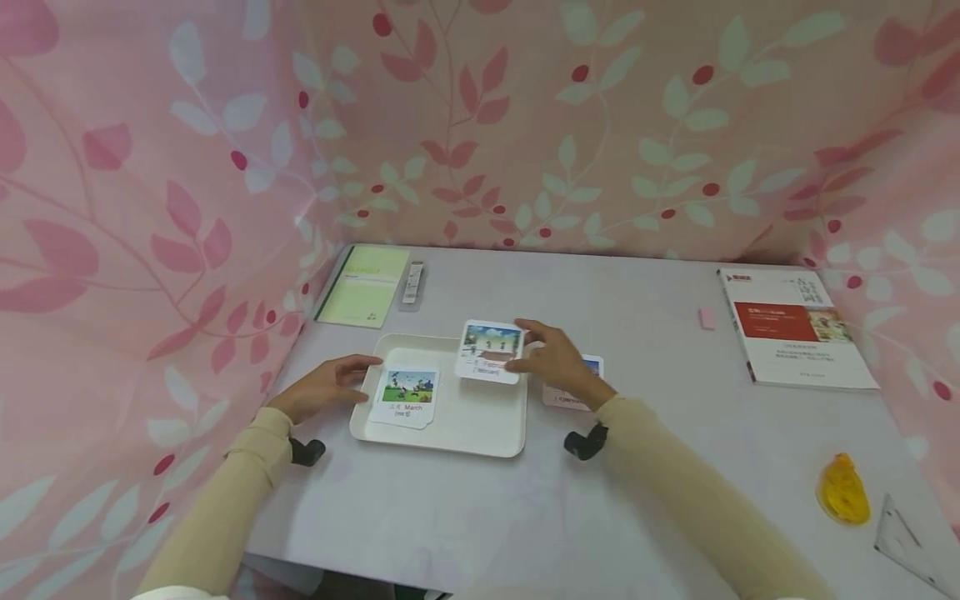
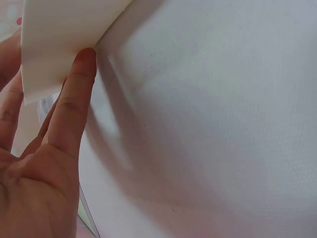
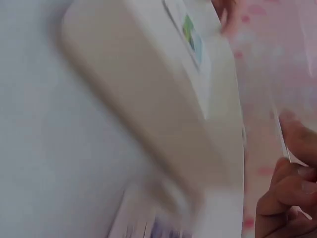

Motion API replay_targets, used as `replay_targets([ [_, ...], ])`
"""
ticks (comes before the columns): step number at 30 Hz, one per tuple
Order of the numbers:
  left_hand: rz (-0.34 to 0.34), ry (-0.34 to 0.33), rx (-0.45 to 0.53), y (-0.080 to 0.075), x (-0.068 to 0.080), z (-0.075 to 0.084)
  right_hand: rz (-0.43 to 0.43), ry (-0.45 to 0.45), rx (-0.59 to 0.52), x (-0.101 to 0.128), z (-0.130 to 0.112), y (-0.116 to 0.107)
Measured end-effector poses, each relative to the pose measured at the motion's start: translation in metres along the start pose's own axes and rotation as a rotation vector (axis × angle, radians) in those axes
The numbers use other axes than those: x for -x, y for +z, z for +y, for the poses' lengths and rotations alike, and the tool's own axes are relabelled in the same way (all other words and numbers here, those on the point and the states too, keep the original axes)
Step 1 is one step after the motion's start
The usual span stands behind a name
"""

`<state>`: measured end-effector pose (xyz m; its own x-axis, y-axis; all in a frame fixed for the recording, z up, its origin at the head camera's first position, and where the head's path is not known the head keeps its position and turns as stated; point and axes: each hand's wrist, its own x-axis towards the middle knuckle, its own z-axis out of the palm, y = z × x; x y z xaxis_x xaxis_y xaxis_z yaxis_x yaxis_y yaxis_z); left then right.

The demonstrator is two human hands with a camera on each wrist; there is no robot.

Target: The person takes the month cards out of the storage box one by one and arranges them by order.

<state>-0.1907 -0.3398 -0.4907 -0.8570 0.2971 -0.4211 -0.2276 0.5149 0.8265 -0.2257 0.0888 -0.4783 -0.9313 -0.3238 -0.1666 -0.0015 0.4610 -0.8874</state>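
Observation:
My right hand [image 1: 558,358] pinches a February picture card [image 1: 491,346] by its right edge, over the right part of the white tray [image 1: 480,429]. In the right wrist view the card is almost edge-on between thumb and fingers [image 3: 299,141]. Inside the tray, on the left, lies a March card [image 1: 408,392] with another card's edge showing below it. My left hand [image 1: 322,387] touches the tray's left side with fairly straight fingers; in the left wrist view one fingertip presses its outer wall [image 2: 54,49]. Another picture card [image 1: 562,398] lies right of the tray, partly hidden by my right hand.
A green notebook [image 1: 363,287] and a small boxed item [image 1: 412,285] lie behind the tray. Toward the right are a pink eraser-like block [image 1: 707,318], a white-and-red book [image 1: 798,329], a yellow object [image 1: 843,492] and a clear triangle ruler [image 1: 911,546]. Patterned curtains [image 1: 510,125] surround the table.

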Motion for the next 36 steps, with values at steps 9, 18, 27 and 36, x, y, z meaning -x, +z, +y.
replay_targets([
  [9, -0.001, 0.001, -0.003, -0.001, 0.002, 0.0, 0.027, 0.175, 0.023, 0.059, 0.085, -0.123],
  [18, -0.016, 0.024, 0.007, -0.001, 0.002, -0.004, -0.025, 0.232, 0.183, 0.1, 0.14, -0.166],
  [27, -0.016, 0.03, 0.004, 0.0, 0.001, -0.004, -0.036, 0.163, 0.234, 0.098, 0.146, -0.164],
  [36, -0.009, 0.017, 0.011, 0.0, 0.001, -0.002, -0.029, 0.062, 0.378, 0.094, 0.139, -0.158],
])
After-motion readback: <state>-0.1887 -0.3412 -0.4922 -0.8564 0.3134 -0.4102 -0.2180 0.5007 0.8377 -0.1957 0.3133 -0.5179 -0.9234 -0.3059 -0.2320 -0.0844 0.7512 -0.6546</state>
